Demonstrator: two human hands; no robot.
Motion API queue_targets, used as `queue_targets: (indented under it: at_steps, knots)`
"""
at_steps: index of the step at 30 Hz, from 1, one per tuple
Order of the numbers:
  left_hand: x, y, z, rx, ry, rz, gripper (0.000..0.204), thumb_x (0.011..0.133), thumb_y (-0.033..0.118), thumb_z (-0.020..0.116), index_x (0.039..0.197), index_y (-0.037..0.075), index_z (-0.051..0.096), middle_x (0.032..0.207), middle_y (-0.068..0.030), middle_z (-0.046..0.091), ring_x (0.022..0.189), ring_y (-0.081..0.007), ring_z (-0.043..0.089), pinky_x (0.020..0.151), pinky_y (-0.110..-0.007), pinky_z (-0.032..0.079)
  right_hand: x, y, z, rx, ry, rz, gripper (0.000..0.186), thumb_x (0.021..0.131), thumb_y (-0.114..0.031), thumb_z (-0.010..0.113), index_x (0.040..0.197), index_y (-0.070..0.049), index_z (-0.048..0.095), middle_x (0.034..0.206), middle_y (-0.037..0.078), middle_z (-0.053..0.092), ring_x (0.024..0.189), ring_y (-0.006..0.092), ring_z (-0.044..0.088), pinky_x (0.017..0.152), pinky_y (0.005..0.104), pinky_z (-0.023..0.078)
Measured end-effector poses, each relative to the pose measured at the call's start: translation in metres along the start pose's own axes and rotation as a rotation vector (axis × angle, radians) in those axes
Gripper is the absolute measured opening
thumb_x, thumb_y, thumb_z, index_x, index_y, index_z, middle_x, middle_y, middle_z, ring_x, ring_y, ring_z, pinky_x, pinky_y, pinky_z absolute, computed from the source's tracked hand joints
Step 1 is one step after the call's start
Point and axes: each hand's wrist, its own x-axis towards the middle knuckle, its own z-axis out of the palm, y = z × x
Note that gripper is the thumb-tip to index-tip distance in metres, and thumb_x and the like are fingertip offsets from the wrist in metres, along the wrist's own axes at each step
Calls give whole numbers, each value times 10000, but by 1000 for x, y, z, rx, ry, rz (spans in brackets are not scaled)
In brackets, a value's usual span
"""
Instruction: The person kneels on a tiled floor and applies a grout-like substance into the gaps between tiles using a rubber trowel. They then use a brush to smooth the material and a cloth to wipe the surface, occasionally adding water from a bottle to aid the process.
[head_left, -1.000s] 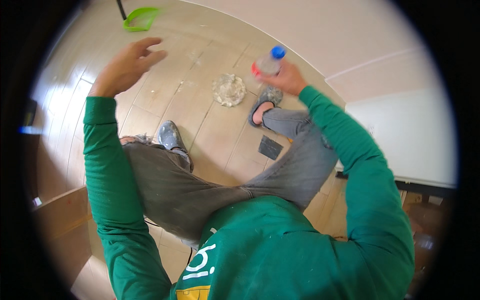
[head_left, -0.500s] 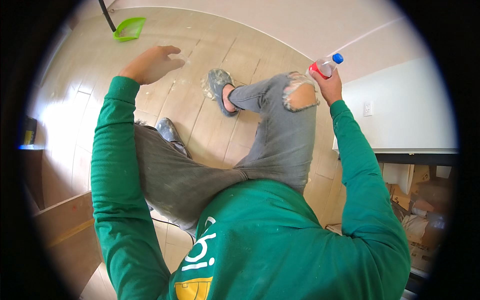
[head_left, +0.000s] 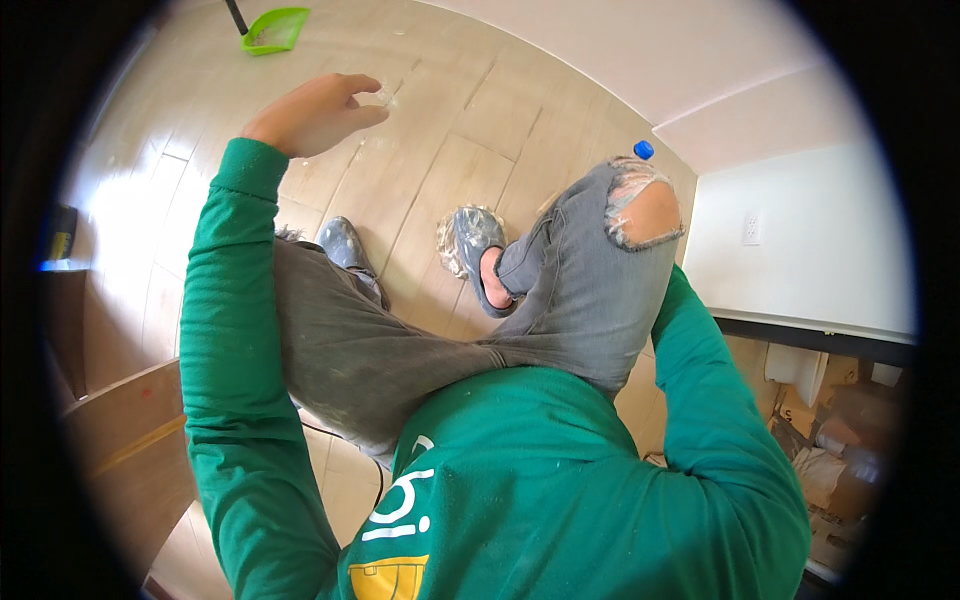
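My left hand (head_left: 315,115) hovers over the floor at the upper left, empty, with its thumb and fingers apart. On the right, my right sleeve (head_left: 690,325) runs down behind my bent knee (head_left: 648,212), which hides my right hand completely. Just beyond that knee a blue bottle cap (head_left: 643,150) shows; the rest of the plastic bottle is out of sight behind the leg. Whether my right hand still grips the bottle cannot be seen.
A green dustpan (head_left: 277,31) with a dark handle lies at the far left. My shoe (head_left: 478,245) rests by a whitish crumpled patch on the tiled floor. At right, a white panel (head_left: 800,240) with an outlet stands above cluttered boxes (head_left: 820,420). A wooden board (head_left: 130,430) is at lower left.
My right hand has lowered the bottle behind my right knee, leaving only its cap visible. My right leg has swung right and its shoe has shifted nearer. My left hand stays open.
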Motion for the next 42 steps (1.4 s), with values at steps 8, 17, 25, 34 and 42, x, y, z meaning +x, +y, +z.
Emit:
queue_targets:
  at_steps: [8,17,25,34,42]
  knots:
    - [3,4,0,26,-5,30,636,1005,439,643,1488,26,609,1244,-263,757,1102,-397,736,1009,-434,560,7,-16,-7,-203,87,-38,701,831,-469,882,1289,-14,608,1183,215,761,1099,380,743,950,481,574]
    - [-9,10,1,-18,32,15,595,1045,371,662,1480,-29,591,1156,-266,777,1024,-381,749,946,-435,575,-2,30,22,-269,107,-16,697,832,-460,880,1288,-12,601,1178,220,759,1095,394,740,945,487,572]
    - [33,19,-2,36,-13,6,573,1038,359,679,1471,-9,607,1159,-272,778,1037,-412,754,966,-457,574,5,79,50,-379,139,58,694,833,-452,878,1287,-11,595,1172,225,758,1092,406,737,941,493,570]
    - [10,72,7,-54,-75,-50,552,1028,345,697,1459,10,614,1150,-287,760,1009,-418,754,920,-465,584,-23,132,19,-434,232,120,690,834,-443,876,1286,-9,588,1167,231,756,1088,420,734,936,500,569]
    - [1,64,20,-28,-130,-190,584,987,194,741,1529,62,565,1161,-237,754,934,-349,735,830,-436,591,59,148,16,-489,473,-10,687,835,-436,874,1286,-7,582,1161,236,755,1085,432,732,932,506,567]
